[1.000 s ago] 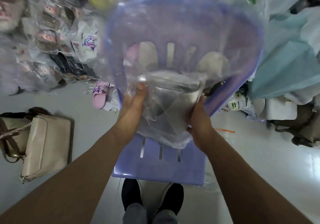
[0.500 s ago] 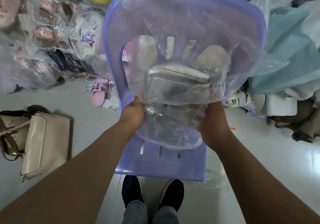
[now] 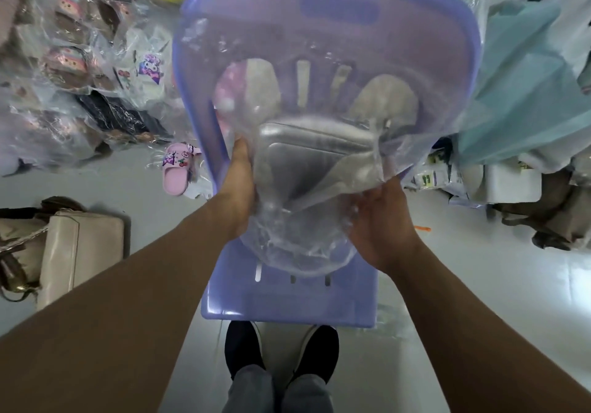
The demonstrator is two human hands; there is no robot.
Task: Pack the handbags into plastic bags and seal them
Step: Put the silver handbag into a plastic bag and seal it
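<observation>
Handbag (image 3: 316,153), silver, enclosed in a clear plastic bag (image 3: 297,249) held in the air in front of the back of a purple chair (image 3: 287,304). The handbag sits in the upper part of the plastic bag, tilted, with its top edge away from the camera; loose crumpled film hangs below it, over the chair seat. Left hand (image 3: 238,188) grasps the left side of the plastic bag beside the handbag, its fingers hidden behind the film. Right hand (image 3: 380,220) grasps the lower right side, fingers curled into the film. Both hands touch plastic only. On the floor (image 3: 479,284) to the left lies a beige handbag (image 3: 80,252) with a chain strap, well apart from the chair. A pink slipper (image 3: 176,169) lies near the chair's left side, beside a pile of wrapped slippers (image 3: 80,70). A teal sack (image 3: 527,93) stands to the right. Two dark shoes (image 3: 243,348) show below the seat
</observation>
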